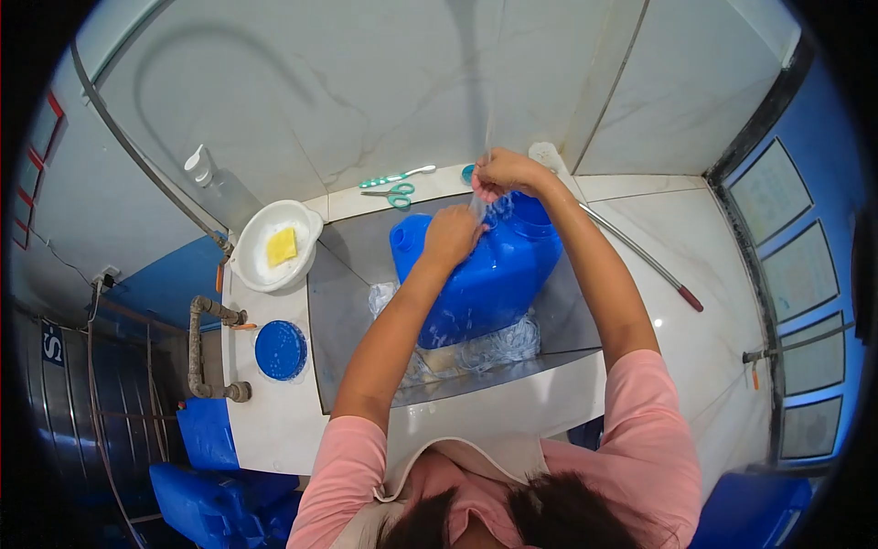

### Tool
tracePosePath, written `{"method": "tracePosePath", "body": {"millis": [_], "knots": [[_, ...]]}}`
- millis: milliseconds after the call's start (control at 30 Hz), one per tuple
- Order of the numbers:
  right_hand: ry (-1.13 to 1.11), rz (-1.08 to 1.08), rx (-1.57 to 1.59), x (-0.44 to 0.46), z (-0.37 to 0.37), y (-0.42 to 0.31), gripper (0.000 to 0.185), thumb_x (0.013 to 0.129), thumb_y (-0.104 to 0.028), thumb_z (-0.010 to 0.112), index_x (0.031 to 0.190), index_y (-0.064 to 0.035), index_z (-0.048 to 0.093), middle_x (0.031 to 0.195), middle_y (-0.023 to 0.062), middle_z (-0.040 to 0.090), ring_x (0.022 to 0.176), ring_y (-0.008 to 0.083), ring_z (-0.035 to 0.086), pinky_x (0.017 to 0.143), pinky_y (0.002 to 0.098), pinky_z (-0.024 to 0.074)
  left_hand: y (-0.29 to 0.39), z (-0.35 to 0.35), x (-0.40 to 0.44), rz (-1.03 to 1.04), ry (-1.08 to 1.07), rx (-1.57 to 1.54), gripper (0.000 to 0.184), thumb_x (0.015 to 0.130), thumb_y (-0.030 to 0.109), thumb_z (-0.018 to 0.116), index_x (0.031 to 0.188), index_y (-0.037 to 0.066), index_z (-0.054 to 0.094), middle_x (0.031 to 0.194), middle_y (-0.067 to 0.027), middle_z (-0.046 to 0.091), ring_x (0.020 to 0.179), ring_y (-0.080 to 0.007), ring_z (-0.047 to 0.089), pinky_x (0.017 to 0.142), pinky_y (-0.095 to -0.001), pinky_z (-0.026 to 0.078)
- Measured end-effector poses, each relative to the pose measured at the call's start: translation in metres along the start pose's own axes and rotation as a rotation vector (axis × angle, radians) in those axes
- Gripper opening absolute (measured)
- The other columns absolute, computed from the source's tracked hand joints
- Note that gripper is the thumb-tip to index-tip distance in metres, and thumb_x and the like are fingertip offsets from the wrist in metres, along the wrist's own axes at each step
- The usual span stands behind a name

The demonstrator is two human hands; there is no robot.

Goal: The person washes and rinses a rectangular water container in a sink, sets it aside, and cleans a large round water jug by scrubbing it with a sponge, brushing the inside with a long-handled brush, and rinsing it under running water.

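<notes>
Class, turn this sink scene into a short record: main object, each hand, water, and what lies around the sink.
Main object: blue plastic jerrycan, in the sink
Under its base edge: bunched pale cloth
Left hand: on the jerrycan's top
Right hand: above the jerrycan; grip unclear
Water: splashing near both hands
Left of sink: white basin with yellow sponge; round blue lid
Behind sink: toothbrush, scissors

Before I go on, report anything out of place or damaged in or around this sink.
Two things stand out. The crumpled whitish material bunched beneath the blue jug in the sink looks odd, since jugs usually stand flat. The pipe left of the sink is patchy brown, perhaps rusted.
</notes>
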State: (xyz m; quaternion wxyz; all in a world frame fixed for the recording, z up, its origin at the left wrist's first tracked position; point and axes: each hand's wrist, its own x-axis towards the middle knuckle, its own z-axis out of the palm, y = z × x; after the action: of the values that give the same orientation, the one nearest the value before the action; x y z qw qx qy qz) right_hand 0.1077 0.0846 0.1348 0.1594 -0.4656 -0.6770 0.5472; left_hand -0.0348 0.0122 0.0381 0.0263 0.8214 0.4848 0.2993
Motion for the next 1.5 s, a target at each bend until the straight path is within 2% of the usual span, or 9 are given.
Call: {"method": "tracePosePath", "body": {"millis": [267, 700, 867, 967, 1033, 1167, 1233, 1333, 1500], "knots": [[0.061, -0.015, 0.04, 0.005, 0.004, 0.005, 0.017, 0.081, -0.007, 0.048, 0.077, 0.0039, 0.06, 0.07, 0.0113, 0.061, 0.062, 0.0178, 0.062, 0.06, 0.0275, 0.0527, -0.017, -0.05, -0.055, -0.138, -0.312, -0.029, 0.043, 0.084, 0.047, 0.054, 0.104, 0.009, 0.058, 0.083, -0.022, 0.063, 0.08, -0.0396, 0.06, 0.069, -0.0463, 0.047], [0.007, -0.028, 0.282, -0.003, 0.008, -0.001, 0.017, 0.08, -0.006, 0.048, 0.086, 0.0053, 0.059, 0.08, 0.0149, 0.063, 0.071, 0.0197, 0.064, 0.068, 0.0295, 0.0555, -0.032, -0.072, -0.153, -0.331, -0.085, -0.065, 0.043, 0.084, 0.046, 0.056, 0.102, 0.007, 0.059, 0.074, -0.021, 0.063, 0.07, -0.0394, 0.061, 0.063, -0.0459, 0.047], [0.022, 0.008, -0.21, -0.002, 0.002, -0.002, 0.017, 0.08, -0.003, 0.045, 0.086, 0.0061, 0.058, 0.083, 0.0161, 0.062, 0.071, 0.0205, 0.064, 0.068, 0.0297, 0.0557, -0.039, -0.069, -0.159, -0.725, -0.054, -0.165, 0.046, 0.084, 0.045, 0.057, 0.103, 0.003, 0.061, 0.07, -0.0217, 0.062, 0.064, -0.0347, 0.062, 0.058, -0.0416, 0.046], [-0.012, -0.018, 0.24, 0.003, 0.006, 0.009, 0.018, 0.08, -0.003, 0.044, 0.086, 0.0065, 0.058, 0.081, 0.015, 0.062, 0.069, 0.0207, 0.064, 0.067, 0.0305, 0.0559, -0.04, -0.064, -0.153, -0.652, 0.032, -0.159, 0.043, 0.086, 0.041, 0.055, 0.101, 0.002, 0.061, 0.071, -0.0221, 0.062, 0.063, -0.0354, 0.062, 0.058, -0.0421, 0.046], [-0.012, -0.016, 0.286, 0.0, 0.007, 0.008, 0.018, 0.08, -0.002, 0.044, 0.086, 0.0072, 0.058, 0.082, 0.0154, 0.062, 0.071, 0.0212, 0.065, 0.068, 0.0307, 0.0559, -0.04, -0.062, -0.143, -0.654, 0.011, -0.129, 0.041, 0.087, 0.039, 0.054, 0.103, 0.002, 0.061, 0.074, -0.0224, 0.062, 0.065, -0.0356, 0.062, 0.059, -0.0428, 0.046], [-0.096, -0.04, 0.359, -0.008, 0.008, -0.001, 0.019, 0.08, -0.001, 0.043, 0.087, 0.0092, 0.057, 0.085, 0.0176, 0.062, 0.074, 0.0224, 0.065, 0.069, 0.0307, 0.056, -0.035, -0.048, -0.105, -0.206, 0.013, 0.263, 0.036, 0.087, 0.029, 0.055, 0.111, 0.002, 0.056, 0.089, -0.0185, 0.061, 0.081, -0.0338, 0.059, 0.071, -0.043, 0.046], [-0.076, -0.004, 0.382, -0.004, 0.007, -0.002, 0.019, 0.08, 0.0, 0.043, 0.089, 0.0096, 0.057, 0.086, 0.0181, 0.062, 0.075, 0.0228, 0.065, 0.071, 0.0306, 0.0561, -0.025, -0.026, -0.078, -0.311, 0.022, 0.326, 0.034, 0.085, 0.027, 0.056, 0.107, 0.001, 0.056, 0.087, -0.0177, 0.059, 0.082, -0.035, 0.056, 0.071, -0.0425, 0.045], [-0.064, 0.002, 0.408, -0.004, 0.005, -0.005, 0.019, 0.078, 0.001, 0.044, 0.091, 0.0104, 0.056, 0.087, 0.0187, 0.061, 0.077, 0.0238, 0.065, 0.073, 0.0307, 0.0564, -0.028, 0.002, -0.046, 0.008, 0.244, 0.285, 0.036, 0.087, 0.024, 0.055, 0.11, -0.004, 0.054, 0.085, -0.0212, 0.059, 0.084, -0.0387, 0.056, 0.07, -0.0465, 0.043], [-0.046, -0.012, 0.469, 0.0, 0.007, -0.007, 0.018, 0.077, 0.003, 0.045, 0.091, 0.0108, 0.055, 0.088, 0.0192, 0.061, 0.081, 0.0253, 0.065, 0.076, 0.0303, 0.0564, -0.021, 0.014, -0.008, -0.04, 0.044, -0.023, 0.031, 0.081, 0.018, 0.061, 0.106, -0.001, 0.056, 0.09, -0.0212, 0.059, 0.087, -0.0396, 0.055, 0.075, -0.0472, 0.044]]}}
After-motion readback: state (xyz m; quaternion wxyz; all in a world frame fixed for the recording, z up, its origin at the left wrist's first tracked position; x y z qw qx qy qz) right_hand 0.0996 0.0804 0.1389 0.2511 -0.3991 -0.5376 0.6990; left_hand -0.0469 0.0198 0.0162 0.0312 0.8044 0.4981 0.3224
